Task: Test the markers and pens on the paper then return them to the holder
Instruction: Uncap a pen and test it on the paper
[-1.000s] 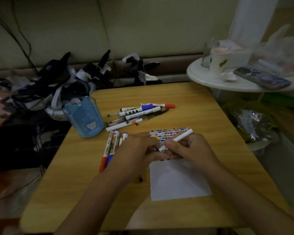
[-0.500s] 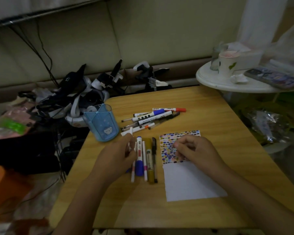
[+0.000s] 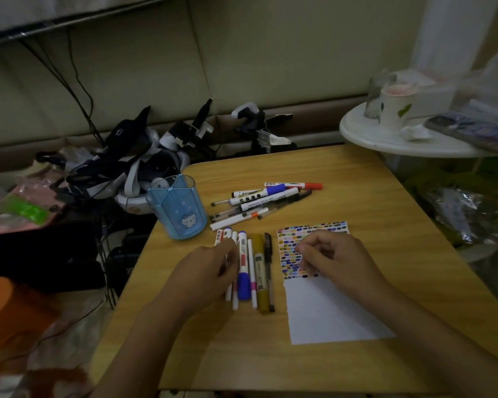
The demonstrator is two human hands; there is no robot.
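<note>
On wooden table (image 3: 357, 196): left hand (image 3: 204, 271) fingers curled onto row of about seven markers and pens (image 3: 249, 268), long axes 12–6. Right hand (image 3: 331, 257) loosely curled on paper (image 3: 328, 311), grip unclear. Second pile (image 3: 265, 199) at 12, axes 2–8. One blue holder (image 3: 179, 208) at 11.

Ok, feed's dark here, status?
Left hand on row of pens. Right hand curled over paper, empty. Holder unobstructed.
</note>
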